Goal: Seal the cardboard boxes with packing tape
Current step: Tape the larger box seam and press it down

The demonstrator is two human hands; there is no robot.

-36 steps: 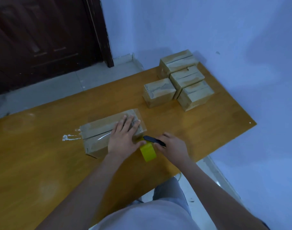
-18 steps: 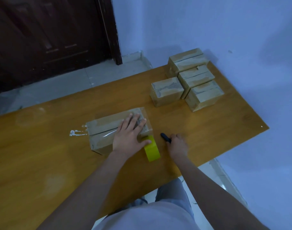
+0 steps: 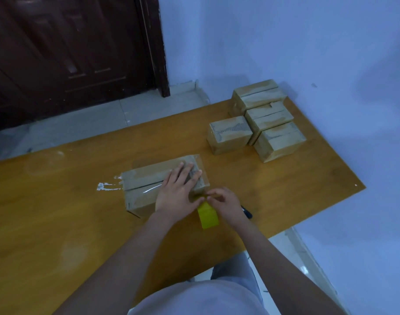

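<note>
A long cardboard box [image 3: 146, 185] lies on the wooden table [image 3: 58, 223], with clear tape glinting along its top seam. My left hand [image 3: 178, 192] presses flat on the box's right half, fingers straight. A yellow tape roll [image 3: 208, 215] stands on the table at the box's near right corner. My right hand [image 3: 226, 205] reaches to the roll's top edge, and its fingertips pinch the tape there. Behind that hand a black cutter [image 3: 248, 213] lies on the table, mostly hidden.
Several small cardboard boxes [image 3: 258, 123] are grouped at the table's far right, near the blue wall. A white tape scrap [image 3: 108, 186] sticks to the table left of the long box. A dark door [image 3: 69, 46] stands beyond the table.
My right hand has laid the black cutter down on the table and moved left to the tape roll. My left hand stays pressed on the box.
</note>
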